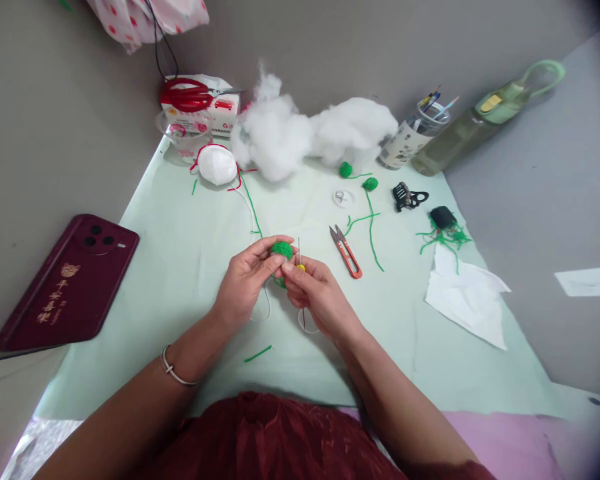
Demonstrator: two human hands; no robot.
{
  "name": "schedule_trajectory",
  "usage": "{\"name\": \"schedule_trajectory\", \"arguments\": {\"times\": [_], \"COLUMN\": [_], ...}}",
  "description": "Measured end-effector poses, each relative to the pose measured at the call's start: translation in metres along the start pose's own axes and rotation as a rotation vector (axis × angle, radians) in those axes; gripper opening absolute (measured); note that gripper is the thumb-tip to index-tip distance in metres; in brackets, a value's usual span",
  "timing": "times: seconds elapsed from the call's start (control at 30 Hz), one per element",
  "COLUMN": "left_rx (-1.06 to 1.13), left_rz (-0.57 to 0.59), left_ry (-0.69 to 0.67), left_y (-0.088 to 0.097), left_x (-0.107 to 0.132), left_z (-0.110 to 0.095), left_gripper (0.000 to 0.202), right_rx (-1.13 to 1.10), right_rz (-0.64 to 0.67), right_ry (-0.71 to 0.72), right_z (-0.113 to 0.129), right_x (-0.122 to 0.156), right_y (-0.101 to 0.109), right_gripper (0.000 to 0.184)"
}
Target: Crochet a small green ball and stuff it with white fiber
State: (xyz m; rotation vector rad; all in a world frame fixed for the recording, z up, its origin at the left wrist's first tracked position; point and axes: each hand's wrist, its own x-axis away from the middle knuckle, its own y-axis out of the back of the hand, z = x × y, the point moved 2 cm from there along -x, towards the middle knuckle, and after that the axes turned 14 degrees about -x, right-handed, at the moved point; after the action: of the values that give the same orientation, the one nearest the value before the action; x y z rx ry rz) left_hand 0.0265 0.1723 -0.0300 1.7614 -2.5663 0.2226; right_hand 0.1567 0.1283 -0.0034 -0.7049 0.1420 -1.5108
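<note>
My left hand [245, 277] is closed on a small, rounded green crocheted piece [282, 250], pinching it between thumb and fingers. Close against it, my right hand [315, 283] grips a thin crochet hook [299, 248] with a yellow part at the fingers; the hook stands nearly upright. The fingertips of both hands meet at the green piece. White yarn [269, 307] loops below the hands, and some green yarn hangs under the piece. Whether the hook's tip touches the piece I cannot tell.
Orange thread snips [347, 253] lie right of my hands. Behind are a white yarn ball [217, 165], fluffy stuffing [275, 133], small green balls [371, 184], a black hair claw [407, 197], a pen cup [410, 137] and a bottle [470, 127]. A dark red phone [75, 280] lies left.
</note>
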Motion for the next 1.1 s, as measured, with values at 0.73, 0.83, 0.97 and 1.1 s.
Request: {"name": "schedule_trajectory", "arguments": {"times": [0.73, 0.83, 0.97, 1.1], "left_rx": [-0.119, -0.157, -0.218, -0.286], "left_rz": [-0.218, -0.225, -0.230, -0.240], "left_ry": [-0.116, -0.121, -0.132, -0.157], "left_y": [0.013, 0.010, 0.008, 0.009], "left_x": [-0.004, -0.003, -0.002, 0.000], "left_z": [-0.010, -0.009, -0.006, -0.005], "left_gripper": [0.018, 0.015, 0.014, 0.013], "right_rx": [0.741, 0.625, 0.504, 0.371], "right_rz": [-0.029, -0.050, -0.025, 0.026], "right_ry": [0.280, 0.237, 0.132, -0.006], "right_z": [0.029, 0.027, 0.024, 0.021], "right_x": [0.016, 0.017, 0.020, 0.021], "right_y": [0.015, 0.017, 0.010, 0.006], "right_gripper": [0.035, 0.034, 0.033, 0.030]}}
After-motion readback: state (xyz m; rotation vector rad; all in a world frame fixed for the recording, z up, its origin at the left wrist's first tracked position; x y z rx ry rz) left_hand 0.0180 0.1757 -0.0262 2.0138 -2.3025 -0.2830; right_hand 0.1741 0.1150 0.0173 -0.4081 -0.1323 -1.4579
